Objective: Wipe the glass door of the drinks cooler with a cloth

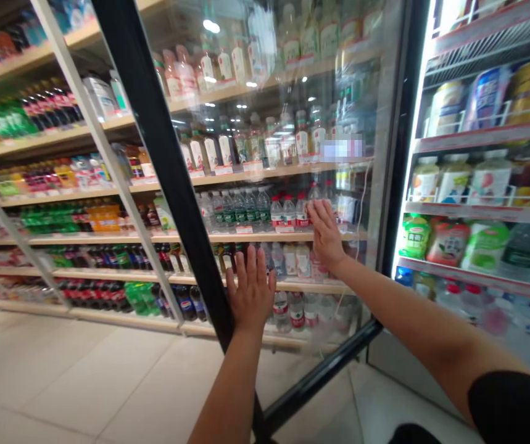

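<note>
A glass cooler door (292,370) with a black frame stands swung open before me. My left hand (250,290) is flat against the glass, fingers spread and pointing up, its edge beside the door's black upright bar (167,154). Higher and further right, my right hand (327,237) presses on the same pane with its fingers bent and close together. Whatever may be under the right palm is hidden. Behind the glass, shelved water bottles (250,206) show around both hands.
On the right is a lit drinks cooler (477,268) with bottles and pouches on its racks. Long wooden shelves (89,240) of soft drinks run along the left and behind the door. The floor (84,376) is pale tile. A thin white cord (364,197) shows through the glass.
</note>
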The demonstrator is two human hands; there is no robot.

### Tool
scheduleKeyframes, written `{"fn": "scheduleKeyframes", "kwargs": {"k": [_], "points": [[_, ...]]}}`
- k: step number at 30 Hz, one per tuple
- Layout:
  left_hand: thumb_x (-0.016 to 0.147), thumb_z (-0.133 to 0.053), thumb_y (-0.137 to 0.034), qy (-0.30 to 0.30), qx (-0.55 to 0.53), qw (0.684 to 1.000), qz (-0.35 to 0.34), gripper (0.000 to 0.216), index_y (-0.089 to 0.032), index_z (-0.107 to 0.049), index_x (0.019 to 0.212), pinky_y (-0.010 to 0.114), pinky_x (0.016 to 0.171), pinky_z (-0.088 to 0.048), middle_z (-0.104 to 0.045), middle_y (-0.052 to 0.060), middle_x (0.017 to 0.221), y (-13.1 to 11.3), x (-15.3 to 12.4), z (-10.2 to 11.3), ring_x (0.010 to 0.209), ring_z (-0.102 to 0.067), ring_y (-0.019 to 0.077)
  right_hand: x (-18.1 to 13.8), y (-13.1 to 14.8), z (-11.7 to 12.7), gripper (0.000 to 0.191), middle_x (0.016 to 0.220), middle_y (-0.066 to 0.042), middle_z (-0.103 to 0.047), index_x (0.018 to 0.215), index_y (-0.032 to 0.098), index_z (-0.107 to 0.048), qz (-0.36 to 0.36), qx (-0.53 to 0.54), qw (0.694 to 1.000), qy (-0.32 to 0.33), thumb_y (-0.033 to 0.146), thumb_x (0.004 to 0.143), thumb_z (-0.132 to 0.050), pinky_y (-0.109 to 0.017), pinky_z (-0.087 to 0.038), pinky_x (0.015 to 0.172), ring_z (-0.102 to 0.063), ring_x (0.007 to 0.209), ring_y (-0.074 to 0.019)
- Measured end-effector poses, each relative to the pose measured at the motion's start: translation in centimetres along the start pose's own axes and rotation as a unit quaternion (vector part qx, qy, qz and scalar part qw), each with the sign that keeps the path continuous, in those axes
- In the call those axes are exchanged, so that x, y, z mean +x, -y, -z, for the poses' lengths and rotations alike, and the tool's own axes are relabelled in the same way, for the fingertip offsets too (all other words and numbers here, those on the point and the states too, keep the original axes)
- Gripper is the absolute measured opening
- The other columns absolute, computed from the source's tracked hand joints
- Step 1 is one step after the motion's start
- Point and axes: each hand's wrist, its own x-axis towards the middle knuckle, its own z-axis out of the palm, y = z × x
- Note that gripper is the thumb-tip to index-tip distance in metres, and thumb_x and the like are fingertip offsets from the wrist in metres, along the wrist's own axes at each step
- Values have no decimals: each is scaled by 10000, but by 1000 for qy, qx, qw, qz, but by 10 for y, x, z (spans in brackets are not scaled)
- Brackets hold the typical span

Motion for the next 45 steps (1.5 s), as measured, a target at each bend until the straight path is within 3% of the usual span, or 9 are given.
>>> {"fn": "scheduleKeyframes", "kwargs": {"k": [5, 12, 19, 25, 31, 33, 38, 43, 45], "points": [[955, -503, -337, 16, -27, 999, 10, 699, -202, -164, 1552, 602, 1207, -139, -324, 151, 1556, 0, 1, 0, 1486, -196, 316, 36, 15, -7, 581, 1547, 37, -412, 1526, 356, -308, -5, 4, 1000, -15, 122, 996, -269, -513, -250, 1256, -216, 1514, -197], [960, -499, -330, 14, -28, 999, 7, 691, -200, -167, 1551, 577, 1218, -131, -316, 141, 1563, 1, -1, -1, 1499, -139, 289, -1, 51, -13, 522, 1488, 2, -505, 1490, 308, -402, 115, 32, 990, 78, 154, 997, -329, -459, -310, 1236, -254, 1501, -176], [954, -500, -328, 33, -58, 998, 22, 686, -211, -183, 1550, 610, 1211, -114, -299, 149, 1572, 3, -2, -4, 1494, -172, 305, 40, 74, -22, 507, 1522, 46, -456, 1471, 317, -431, 91, 27, 993, 64, 151, 1007, -313, -402, -234, 1271, -207, 1513, -144], [955, -504, -335, 19, -44, 999, 14, 699, -219, -162, 1554, 594, 1211, -130, -316, 148, 1566, 4, -3, -5, 1490, -193, 305, 20, 67, -17, 419, 1438, 25, -562, 1357, 267, -566, 224, 46, 964, 133, 194, 1013, -338, -401, -301, 1238, -291, 1484, -141], [948, -521, -335, 33, -22, 999, 13, 735, -214, -129, 1558, 600, 1204, -142, -296, 150, 1572, 2, 0, -1, 1500, -147, 311, 40, 50, -14, 459, 1478, 28, -516, 1382, 279, -537, 103, 44, 993, 48, 142, 1001, -321, -396, -274, 1256, -248, 1498, -121], [948, -523, -341, 42, -24, 999, 18, 748, -217, -110, 1559, 607, 1203, -137, -282, 155, 1577, 2, 0, 0, 1500, -154, 311, 21, 51, -14, 447, 1452, -4, -547, 1382, 255, -541, 121, 63, 990, 37, 142, 993, -351, -407, -279, 1252, -245, 1500, -133], [947, -526, -344, 38, -24, 999, 20, 734, -231, -134, 1556, 612, 1201, -140, -289, 147, 1577, 2, 0, -1, 1494, -180, 319, -19, 41, -8, 427, 1371, -25, -624, 1341, 251, -581, 194, 85, 973, 95, 133, 986, -376, -406, -330, 1217, -303, 1478, -141], [937, -545, -340, 24, -13, 1000, 12, 737, -217, -160, 1553, 615, 1191, -165, -298, 158, 1571, 5, 2, -5, 1490, -185, 336, 7, 18, -6, 447, 1432, -36, -569, 1388, 260, -540, 97, 77, 992, 15, 135, 1002, -354, -435, -319, 1226, -308, 1478, -150], [932, -555, -344, 21, -6, 1000, 9, 746, -215, -162, 1553, 608, 1192, -166, -309, 157, 1568, 6, 1, -7, 1492, -177, 334, -4, 17, -6, 460, 1444, -53, -556, 1413, 249, -516, 80, 71, 994, 8, 131, 1000, -352, -455, -310, 1230, -287, 1488, -165]]}}
